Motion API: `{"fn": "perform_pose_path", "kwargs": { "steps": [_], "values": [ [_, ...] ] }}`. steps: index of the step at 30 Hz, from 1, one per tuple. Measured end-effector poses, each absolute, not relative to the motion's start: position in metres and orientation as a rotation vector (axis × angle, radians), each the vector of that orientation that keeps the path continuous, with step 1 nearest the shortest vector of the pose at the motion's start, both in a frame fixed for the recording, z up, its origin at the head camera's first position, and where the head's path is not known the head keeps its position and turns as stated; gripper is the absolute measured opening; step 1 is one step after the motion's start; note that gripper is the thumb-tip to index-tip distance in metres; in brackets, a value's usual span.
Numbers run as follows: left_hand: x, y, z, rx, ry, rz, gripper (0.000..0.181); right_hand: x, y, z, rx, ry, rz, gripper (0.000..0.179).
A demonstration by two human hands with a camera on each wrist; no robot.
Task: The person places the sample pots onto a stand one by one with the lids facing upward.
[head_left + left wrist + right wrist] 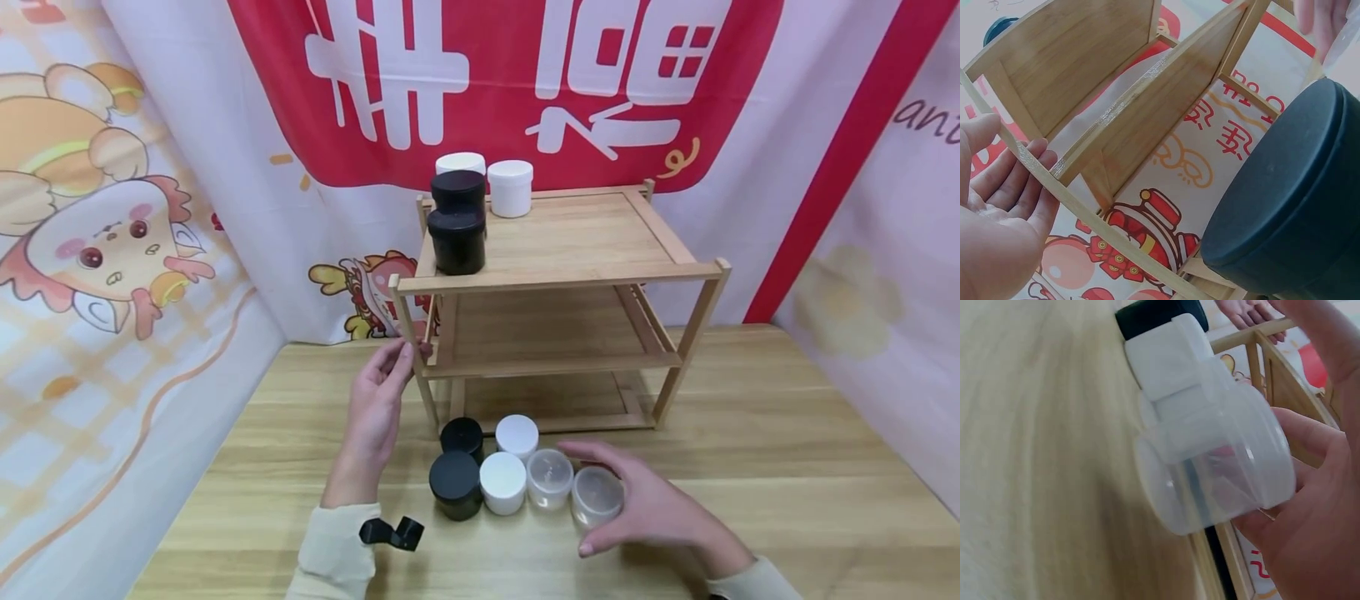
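Observation:
My left hand [377, 404] holds the front left post of a wooden shelf rack [555, 364], thumb on one side and fingers on the other. In the left wrist view that post [1094, 222] runs between thumb and fingers. My right hand [652, 508] curves round a clear lidded jar [597, 497], the rightmost of the front group. Beside this jar stand another clear jar [550, 479], two white jars [503, 483] and two black jars [456, 486]. In the right wrist view, the gripped clear jar [1222, 462] partly hides the others.
On the rack's top shelf, black jars [458, 242] stand at the left, with white jars [511, 189] behind them. The rack and the front jars stand on a wood-grain table [780, 467]. Printed cloth [360, 158] hangs behind and at both sides.

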State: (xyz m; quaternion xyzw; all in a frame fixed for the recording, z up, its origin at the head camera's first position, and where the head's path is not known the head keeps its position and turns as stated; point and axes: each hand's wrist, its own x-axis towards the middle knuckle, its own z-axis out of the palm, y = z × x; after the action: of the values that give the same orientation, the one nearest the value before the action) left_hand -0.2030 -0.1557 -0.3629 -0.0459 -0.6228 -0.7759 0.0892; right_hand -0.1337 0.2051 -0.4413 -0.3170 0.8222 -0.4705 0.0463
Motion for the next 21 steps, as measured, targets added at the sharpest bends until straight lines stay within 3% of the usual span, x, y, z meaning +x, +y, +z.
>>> {"fn": "perform_pose_path", "kwargs": {
  "steps": [10,21],
  "values": [
    [-0.201,-0.158,-0.363,-0.123,-1.872,-2.306,0.034,-0.132,0.199,-0.440,-0.809,2.488,-1.444,0.106],
    [-0.202,-0.156,-0.362,-0.107,-1.881,-2.304,0.043,-0.137,0.211,-0.447,-0.818,2.480,-1.428,0.093]
  ]
}}
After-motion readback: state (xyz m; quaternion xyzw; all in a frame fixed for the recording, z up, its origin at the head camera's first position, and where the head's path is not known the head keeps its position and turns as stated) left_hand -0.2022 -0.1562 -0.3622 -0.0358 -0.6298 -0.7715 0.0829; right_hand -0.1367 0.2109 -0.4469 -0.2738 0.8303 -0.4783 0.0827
